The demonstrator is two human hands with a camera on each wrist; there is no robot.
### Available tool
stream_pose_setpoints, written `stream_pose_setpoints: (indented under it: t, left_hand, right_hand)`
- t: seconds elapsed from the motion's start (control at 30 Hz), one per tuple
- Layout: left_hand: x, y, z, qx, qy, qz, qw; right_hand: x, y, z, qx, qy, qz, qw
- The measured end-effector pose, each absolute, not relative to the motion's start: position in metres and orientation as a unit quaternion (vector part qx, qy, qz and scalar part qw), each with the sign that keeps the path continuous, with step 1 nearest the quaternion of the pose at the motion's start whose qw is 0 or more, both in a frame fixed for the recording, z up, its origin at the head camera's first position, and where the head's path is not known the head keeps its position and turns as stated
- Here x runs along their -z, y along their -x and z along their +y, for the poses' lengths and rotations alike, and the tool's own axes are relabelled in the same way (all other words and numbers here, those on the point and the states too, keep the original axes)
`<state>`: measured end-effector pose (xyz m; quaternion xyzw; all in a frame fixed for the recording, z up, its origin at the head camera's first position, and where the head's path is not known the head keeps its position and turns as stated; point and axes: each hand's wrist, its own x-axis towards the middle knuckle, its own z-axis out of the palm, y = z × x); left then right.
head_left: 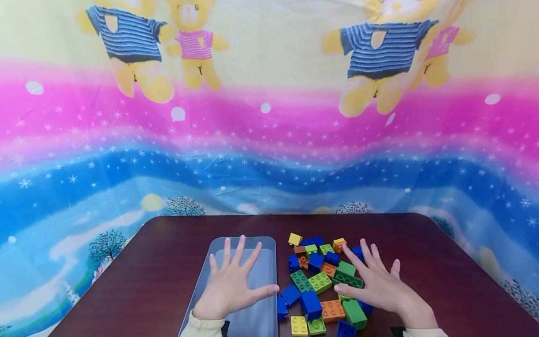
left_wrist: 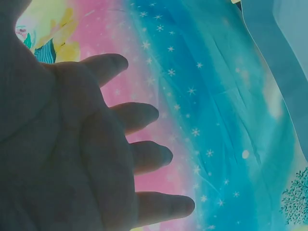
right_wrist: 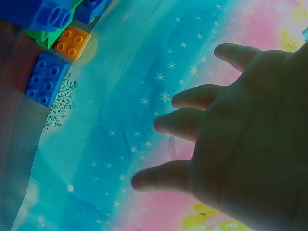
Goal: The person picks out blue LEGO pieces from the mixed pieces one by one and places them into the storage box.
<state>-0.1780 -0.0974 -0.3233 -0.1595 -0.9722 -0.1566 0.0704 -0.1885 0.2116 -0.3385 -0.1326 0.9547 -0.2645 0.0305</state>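
Note:
Fingers spread wide, my left hand hovers over a shallow grey-blue tray; the left wrist view shows its palm and nothing held. My right hand, also with spread fingers, is above the right side of a loose pile of toy building blocks. Near its fingertips are an orange block and a dark green block; whether it touches them I cannot tell. The pile also has a blue block, a lime green block and a yellow block. In the right wrist view the hand holds nothing.
The dark brown table has rounded far corners. Behind it hangs a printed cloth with bears and snowflakes. The tray lies left of the blocks, its right rim close beside a blue block.

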Motion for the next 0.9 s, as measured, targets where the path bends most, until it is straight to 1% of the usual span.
stream_pose_setpoints:
  t: [0.13,0.37,0.57,0.6,0.8,0.9]
  left_hand:
    - [0.323,0.179,-0.099,0.166,0.159,-0.971,0.065]
    - [0.322,0.177,-0.112,0.180,0.155,-0.971,0.026]
    - [0.324,0.176,-0.140,0.158,0.134,-0.977,0.042]
    - [0.324,0.176,-0.146,0.154,0.125,-0.979,0.035]
    - [0.327,0.178,-0.182,0.154,0.066,-0.985,-0.046]
    - [0.334,0.179,-0.192,0.145,0.059,-0.986,-0.055]
  right_hand:
    - [0.337,0.191,0.211,0.273,0.129,0.951,0.068]
    - [0.337,0.198,0.218,0.275,0.116,0.946,0.124]
    - [0.341,0.203,0.223,0.316,0.117,0.927,0.165]
    - [0.343,0.203,0.224,0.320,0.116,0.925,0.170]
    - [0.352,0.204,0.227,0.324,0.117,0.921,0.185]
    - [0.354,0.204,0.227,0.321,0.109,0.921,0.190]
